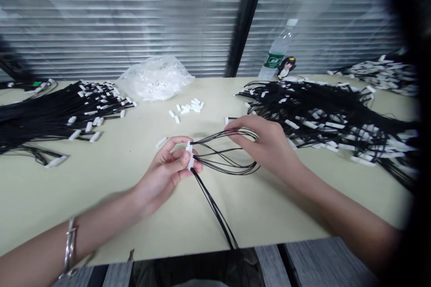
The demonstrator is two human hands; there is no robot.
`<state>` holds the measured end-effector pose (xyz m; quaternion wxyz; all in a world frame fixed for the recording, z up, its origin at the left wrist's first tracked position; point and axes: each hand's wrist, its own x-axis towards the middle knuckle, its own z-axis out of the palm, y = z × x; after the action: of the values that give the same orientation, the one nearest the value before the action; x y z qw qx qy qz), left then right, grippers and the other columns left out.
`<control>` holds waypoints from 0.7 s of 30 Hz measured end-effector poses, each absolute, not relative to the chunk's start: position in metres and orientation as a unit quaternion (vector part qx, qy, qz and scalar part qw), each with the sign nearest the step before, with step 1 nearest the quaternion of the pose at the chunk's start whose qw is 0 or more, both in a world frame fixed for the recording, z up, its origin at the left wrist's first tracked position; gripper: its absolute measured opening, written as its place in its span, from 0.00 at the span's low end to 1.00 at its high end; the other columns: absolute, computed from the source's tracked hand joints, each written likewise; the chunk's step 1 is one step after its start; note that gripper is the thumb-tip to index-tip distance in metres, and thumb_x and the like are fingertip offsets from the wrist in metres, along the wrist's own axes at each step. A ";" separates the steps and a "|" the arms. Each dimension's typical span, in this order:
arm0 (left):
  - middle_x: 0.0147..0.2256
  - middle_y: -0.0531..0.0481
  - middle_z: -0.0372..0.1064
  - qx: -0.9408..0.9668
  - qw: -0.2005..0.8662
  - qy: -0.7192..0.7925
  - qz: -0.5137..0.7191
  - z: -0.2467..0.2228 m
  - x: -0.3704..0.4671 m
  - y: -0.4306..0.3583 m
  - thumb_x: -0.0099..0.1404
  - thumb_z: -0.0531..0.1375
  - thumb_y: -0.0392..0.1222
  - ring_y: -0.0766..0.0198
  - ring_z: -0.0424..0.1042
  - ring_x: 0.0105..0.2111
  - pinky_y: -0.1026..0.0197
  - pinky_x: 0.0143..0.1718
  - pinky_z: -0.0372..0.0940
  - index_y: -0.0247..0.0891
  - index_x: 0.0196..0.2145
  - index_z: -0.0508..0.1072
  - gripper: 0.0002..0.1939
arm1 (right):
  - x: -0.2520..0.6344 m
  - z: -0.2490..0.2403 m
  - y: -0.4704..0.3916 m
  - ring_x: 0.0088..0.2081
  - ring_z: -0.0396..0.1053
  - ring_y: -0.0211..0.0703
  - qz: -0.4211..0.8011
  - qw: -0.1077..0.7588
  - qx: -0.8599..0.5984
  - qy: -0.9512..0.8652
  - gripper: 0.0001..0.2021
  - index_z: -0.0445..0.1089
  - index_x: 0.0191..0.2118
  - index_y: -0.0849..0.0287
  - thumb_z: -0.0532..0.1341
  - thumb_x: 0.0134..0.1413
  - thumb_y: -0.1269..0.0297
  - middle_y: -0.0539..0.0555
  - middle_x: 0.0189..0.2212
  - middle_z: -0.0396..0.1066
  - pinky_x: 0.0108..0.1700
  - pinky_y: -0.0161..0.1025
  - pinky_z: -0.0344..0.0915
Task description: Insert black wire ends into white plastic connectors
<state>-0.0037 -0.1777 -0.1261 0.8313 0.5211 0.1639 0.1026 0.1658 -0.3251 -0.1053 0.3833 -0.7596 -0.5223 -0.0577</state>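
Observation:
My left hand [171, 163] pinches a white plug connector [190, 154] between thumb and fingers. Black wires [222, 170] run out of it to the right in a loop, and a few more hang down past the table's front edge. My right hand [262, 139] is closed around the far side of that loop, fingers curled on the black wires. A small white connector end [226, 121] sticks out just beyond its fingertips. On the table behind my left hand lies a loose white connector piece [161, 142].
Several small white connector pieces [191, 106] lie mid-table before a clear plastic bag [156, 78]. Bundles of black wire harnesses [50, 112] are at left; a tangled harness pile [323, 112] is at right. A water bottle [276, 51] and penguin figure [286, 68] stand by the window blinds.

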 end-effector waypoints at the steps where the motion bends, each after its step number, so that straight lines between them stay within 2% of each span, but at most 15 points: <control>1: 0.34 0.53 0.66 0.517 0.833 0.163 0.106 -0.127 -0.004 -0.177 0.61 0.57 0.37 0.67 0.70 0.31 0.62 0.38 0.63 0.45 0.41 0.65 0.10 | 0.170 -0.104 -0.325 0.36 0.67 0.40 0.040 0.421 -0.755 -0.501 0.07 0.70 0.33 0.57 0.57 0.54 0.61 0.51 0.31 0.70 0.41 0.39 0.61; 4: 0.35 0.53 0.66 0.510 0.835 0.168 0.121 -0.128 -0.003 -0.176 0.61 0.57 0.37 0.66 0.70 0.31 0.61 0.39 0.63 0.45 0.42 0.65 0.10 | 0.182 -0.101 -0.327 0.31 0.67 0.38 0.303 0.517 -0.685 -0.416 0.13 0.69 0.31 0.60 0.56 0.54 0.56 0.52 0.27 0.69 0.39 0.38 0.64; 6: 0.35 0.53 0.66 0.508 0.834 0.174 0.131 -0.128 -0.002 -0.174 0.61 0.57 0.38 0.66 0.70 0.32 0.60 0.40 0.63 0.45 0.42 0.65 0.10 | 0.188 -0.098 -0.329 0.29 0.67 0.37 0.399 0.560 -0.623 -0.374 0.13 0.69 0.32 0.61 0.58 0.53 0.55 0.52 0.25 0.67 0.36 0.38 0.65; 8: 0.34 0.53 0.66 0.503 0.835 0.175 0.140 -0.127 -0.001 -0.172 0.61 0.56 0.37 0.66 0.70 0.32 0.60 0.41 0.63 0.45 0.41 0.64 0.10 | 0.192 -0.095 -0.330 0.27 0.64 0.35 0.443 0.590 -0.575 -0.354 0.11 0.69 0.34 0.61 0.59 0.51 0.57 0.50 0.23 0.63 0.32 0.35 0.64; 11: 0.34 0.53 0.66 0.498 0.839 0.165 0.146 -0.126 0.000 -0.172 0.62 0.56 0.37 0.67 0.70 0.31 0.61 0.39 0.63 0.44 0.40 0.64 0.08 | 0.194 -0.092 -0.330 0.23 0.58 0.31 0.450 0.632 -0.536 -0.333 0.08 0.69 0.36 0.59 0.59 0.52 0.61 0.47 0.22 0.57 0.29 0.33 0.62; 14: 0.34 0.53 0.67 0.497 0.841 0.157 0.142 -0.126 0.000 -0.174 0.62 0.56 0.37 0.68 0.70 0.30 0.60 0.39 0.63 0.45 0.40 0.64 0.09 | 0.197 -0.095 -0.328 0.23 0.55 0.30 0.413 0.668 -0.528 -0.322 0.08 0.69 0.39 0.57 0.57 0.54 0.64 0.47 0.24 0.56 0.30 0.32 0.62; 18: 0.34 0.53 0.67 0.505 0.839 0.150 0.135 -0.125 0.000 -0.177 0.62 0.56 0.37 0.68 0.69 0.30 0.60 0.39 0.64 0.44 0.40 0.64 0.08 | 0.207 -0.106 -0.324 0.27 0.60 0.32 0.374 0.712 -0.524 -0.280 0.12 0.66 0.44 0.54 0.58 0.52 0.66 0.47 0.27 0.59 0.36 0.33 0.64; 21: 0.33 0.53 0.66 0.514 0.837 0.145 0.122 -0.124 0.000 -0.178 0.62 0.56 0.37 0.67 0.69 0.31 0.61 0.38 0.64 0.44 0.40 0.63 0.08 | 0.215 -0.115 -0.320 0.31 0.63 0.33 0.359 0.735 -0.515 -0.256 0.14 0.64 0.44 0.53 0.59 0.50 0.67 0.47 0.29 0.61 0.39 0.33 0.66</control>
<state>0.0002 -0.1785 -0.1237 0.8365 0.5142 0.1447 0.1219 0.2148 -0.3204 -0.1155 0.7349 -0.5151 -0.2561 0.3592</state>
